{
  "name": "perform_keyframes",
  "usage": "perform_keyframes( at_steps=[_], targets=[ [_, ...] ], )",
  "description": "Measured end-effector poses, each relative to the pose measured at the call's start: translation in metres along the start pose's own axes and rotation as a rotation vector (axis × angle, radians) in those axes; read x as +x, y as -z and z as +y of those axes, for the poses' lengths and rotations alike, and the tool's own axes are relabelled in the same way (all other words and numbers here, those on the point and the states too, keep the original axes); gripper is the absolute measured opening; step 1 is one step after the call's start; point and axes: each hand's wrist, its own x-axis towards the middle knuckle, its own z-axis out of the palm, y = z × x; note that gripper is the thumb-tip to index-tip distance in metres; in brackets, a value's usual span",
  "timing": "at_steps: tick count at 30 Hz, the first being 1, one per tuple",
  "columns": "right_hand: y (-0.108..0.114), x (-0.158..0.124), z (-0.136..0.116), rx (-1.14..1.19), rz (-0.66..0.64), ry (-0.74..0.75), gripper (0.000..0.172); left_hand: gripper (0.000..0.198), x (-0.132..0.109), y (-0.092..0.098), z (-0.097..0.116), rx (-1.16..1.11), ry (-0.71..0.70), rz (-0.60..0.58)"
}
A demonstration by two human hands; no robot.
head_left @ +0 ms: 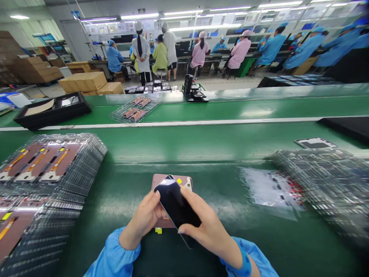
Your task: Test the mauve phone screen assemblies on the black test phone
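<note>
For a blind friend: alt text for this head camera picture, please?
The left hand and right hand hold a dark glass panel over a pink phone frame on a green table. Clear tray stacks lie either side; workers beyond.

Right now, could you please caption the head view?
Left hand and right hand hold a black panel over a pink frame on the green belt, beside tray stacks.
</note>
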Motion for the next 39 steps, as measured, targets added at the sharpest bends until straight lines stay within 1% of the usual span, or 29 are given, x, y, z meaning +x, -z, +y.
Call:
perform_keyframes(
  at_steps=[1, 2, 4, 5, 7, 10, 12, 16, 19, 22, 24, 26, 30, 32, 33, 35, 37, 39],
  targets=[
    [0.002, 0.000, 0.001, 0.158, 0.004, -0.112, 0.070, 0.036, 0.001, 0.000, 0.004, -0.015, 0.003, 0.030],
    [0.003, 0.001, 0.001, 0.318, -0.012, -0.232, 0.064, 0.033, 0.003, 0.001, 0.008, -0.022, -0.003, 0.050],
    [0.007, 0.002, 0.002, 0.570, -0.103, -0.454, 0.050, 0.033, 0.005, 0.005, 0.015, -0.028, 0.003, 0.062],
    [0.008, 0.003, 0.003, 0.649, -0.165, -0.530, 0.049, 0.033, 0.005, 0.007, 0.018, -0.027, 0.010, 0.069],
    [0.007, 0.003, 0.003, 0.732, -0.241, -0.605, 0.048, 0.033, 0.005, 0.011, 0.020, -0.025, 0.024, 0.081],
    [0.003, 0.002, 0.005, 0.753, -0.214, -0.618, 0.047, 0.031, 0.005, 0.014, 0.019, -0.032, 0.023, 0.071],
    [0.000, 0.001, 0.005, 0.742, -0.180, -0.617, 0.049, 0.032, 0.005, 0.013, 0.017, -0.039, 0.013, 0.054],
    [-0.003, 0.000, 0.005, 0.712, -0.113, -0.618, 0.051, 0.036, 0.006, 0.006, 0.017, -0.043, -0.014, 0.003],
    [-0.004, 0.000, 0.007, 0.690, -0.033, -0.611, 0.049, 0.041, 0.005, -0.002, 0.018, 0.025, 0.021, -0.045],
    [-0.004, 0.001, 0.009, 0.678, 0.015, -0.606, 0.048, 0.038, 0.004, -0.005, 0.017, 0.076, 0.052, -0.037],
    [-0.004, 0.001, 0.010, 0.687, -0.005, -0.617, 0.047, 0.033, 0.003, -0.003, 0.017, 0.088, 0.038, -0.009],
    [-0.003, 0.002, 0.009, 0.702, -0.059, -0.628, 0.048, 0.031, 0.003, 0.001, 0.017, 0.108, 0.003, 0.018],
    [0.000, 0.001, 0.008, 0.692, -0.217, -0.638, 0.045, 0.035, 0.004, 0.008, 0.019, 0.148, -0.058, 0.098],
    [0.000, 0.000, 0.008, 0.698, -0.246, -0.646, 0.045, 0.037, 0.005, 0.009, 0.019, 0.166, -0.071, 0.127],
    [0.000, 0.000, 0.008, 0.703, -0.235, -0.642, 0.045, 0.039, 0.005, 0.009, 0.018, 0.176, -0.078, 0.129],
    [0.000, -0.001, 0.009, 0.693, -0.167, -0.610, 0.043, 0.042, 0.004, 0.008, 0.016, 0.227, -0.090, 0.106],
    [0.000, -0.001, 0.011, 0.656, -0.067, -0.572, 0.043, 0.044, 0.002, 0.007, 0.013, 0.343, -0.076, 0.043],
    [0.000, -0.002, 0.012, 0.622, 0.021, -0.564, 0.044, 0.038, 0.000, 0.004, 0.009, 0.475, -0.041, -0.014]
  ],
)
